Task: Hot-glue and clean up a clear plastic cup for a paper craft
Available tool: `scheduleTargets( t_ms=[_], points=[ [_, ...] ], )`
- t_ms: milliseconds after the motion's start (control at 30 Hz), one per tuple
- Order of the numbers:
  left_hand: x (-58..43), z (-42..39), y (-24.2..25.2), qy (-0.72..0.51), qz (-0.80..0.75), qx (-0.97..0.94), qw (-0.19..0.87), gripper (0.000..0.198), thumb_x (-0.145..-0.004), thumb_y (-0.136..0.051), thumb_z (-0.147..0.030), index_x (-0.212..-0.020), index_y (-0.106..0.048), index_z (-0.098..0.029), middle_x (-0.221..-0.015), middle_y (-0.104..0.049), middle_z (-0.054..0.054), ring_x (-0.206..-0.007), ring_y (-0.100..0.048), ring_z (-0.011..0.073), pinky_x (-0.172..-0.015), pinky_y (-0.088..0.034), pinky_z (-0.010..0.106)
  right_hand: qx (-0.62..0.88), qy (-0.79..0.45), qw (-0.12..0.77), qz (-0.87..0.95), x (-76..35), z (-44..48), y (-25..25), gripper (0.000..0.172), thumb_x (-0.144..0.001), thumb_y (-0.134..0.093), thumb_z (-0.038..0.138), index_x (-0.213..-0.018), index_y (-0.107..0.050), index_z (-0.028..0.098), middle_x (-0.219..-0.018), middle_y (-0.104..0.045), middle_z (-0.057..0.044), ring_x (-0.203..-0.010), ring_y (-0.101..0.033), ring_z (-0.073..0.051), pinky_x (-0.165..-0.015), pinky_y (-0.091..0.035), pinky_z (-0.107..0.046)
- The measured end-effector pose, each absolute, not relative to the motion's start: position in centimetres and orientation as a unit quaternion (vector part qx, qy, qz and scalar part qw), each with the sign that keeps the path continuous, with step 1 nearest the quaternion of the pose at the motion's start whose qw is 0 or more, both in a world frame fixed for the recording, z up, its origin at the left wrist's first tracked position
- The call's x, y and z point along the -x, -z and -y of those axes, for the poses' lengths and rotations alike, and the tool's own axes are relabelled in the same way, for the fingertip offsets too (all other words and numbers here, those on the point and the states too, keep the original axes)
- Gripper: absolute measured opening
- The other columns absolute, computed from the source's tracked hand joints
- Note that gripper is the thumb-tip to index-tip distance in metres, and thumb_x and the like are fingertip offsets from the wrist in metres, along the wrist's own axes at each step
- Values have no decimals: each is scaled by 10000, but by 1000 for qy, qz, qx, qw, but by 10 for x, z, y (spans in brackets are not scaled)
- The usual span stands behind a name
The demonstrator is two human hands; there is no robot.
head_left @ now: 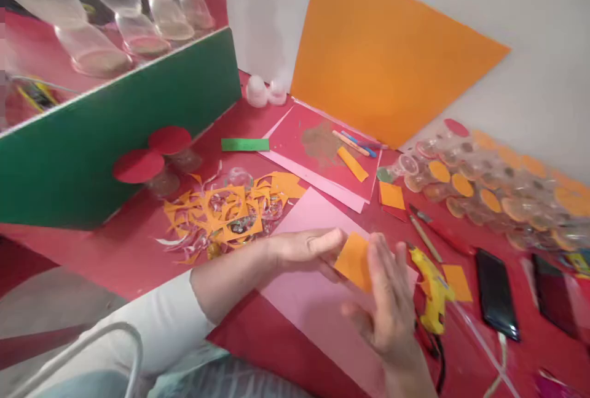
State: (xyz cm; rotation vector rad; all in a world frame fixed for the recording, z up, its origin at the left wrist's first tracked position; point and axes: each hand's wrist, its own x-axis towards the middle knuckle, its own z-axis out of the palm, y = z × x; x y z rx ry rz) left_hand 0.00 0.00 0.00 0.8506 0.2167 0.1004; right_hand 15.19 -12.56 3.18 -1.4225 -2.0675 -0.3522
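Two hands meet on an orange square (pixel 354 260) above the pink sheet (pixel 304 306): the left hand (pixel 306 249) pinches its left edge, while the right hand (pixel 387 303) lies open, fingers straight, against its right side. Just right of them lies a yellow glue gun (pixel 431 290); orange scraps (pixel 225 210) lie beyond the left wrist.

Nothing to read anywhere right now: no word, number or brand comes through. The small orange paper square (pixel 354 261), pinched in the left hand (pixel 306 249), shows a plain face without print. Over on the red desk (pixel 133 250), the yellow plastic glue gun (pixel 431 287) is too blurred for any marking on its body to be told. The flat black phone (pixel 496 292) beside it shows only a dark screen.
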Motion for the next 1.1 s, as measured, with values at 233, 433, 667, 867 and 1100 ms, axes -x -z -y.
scheduleTargets(
  t_ms=[233,433,667,867,1100],
  points=[
    [0,4,-5,-92,-176,-426,883,771,-668,-619,-832,-1037,-429,-183,-1015,-562,48,-932,-627,212,-860,-523,414,592,141,236,758,-152,122,-22,685,-1056,-307,462,-1576,-191,31,-1559,-400,-243,-1499,-305,-309,-1214,-213,-576],
    [5,-5,-16,-56,-202,-485,849,879,-636,-575,-881,-1135,-400,-179,-921,-603,44,-756,-664,192,-663,-541,337,585,166,157,778,-145,116,-19,676,-1050,-300,490,-1510,-352,-2,-1369,-603,-276,-1321,-560,-347,-1198,-197,-608],
    [11,-21,-26,-126,-279,-553,775,792,-771,-466,-841,-1174,-405,-162,-662,-588,-24,-477,-598,145,-505,-480,277,583,186,169,773,-142,114,-20,632,-1048,-356,447,-1497,-376,2,-1321,-645,-261,-1263,-608,-353,-1168,-292,-594],
    [10,-22,-31,-224,-349,-532,738,532,-873,-463,-702,-979,-491,-181,-861,-577,19,-539,-550,90,-477,-450,231,580,193,169,773,-142,113,-19,639,-1046,-384,430,-1507,-355,-11,-1313,-645,-269,-1257,-610,-356,-1147,-344,-574],
    [8,-23,-29,-186,-359,-607,684,150,-901,-453,-248,-956,-575,-181,-813,-605,-2,-635,-553,106,-606,-467,231,579,193,171,774,-142,114,-16,647,-1042,-402,430,-1506,-354,-19,-1304,-648,-272,-1272,-598,-350,-1144,-358,-552]
  ],
)
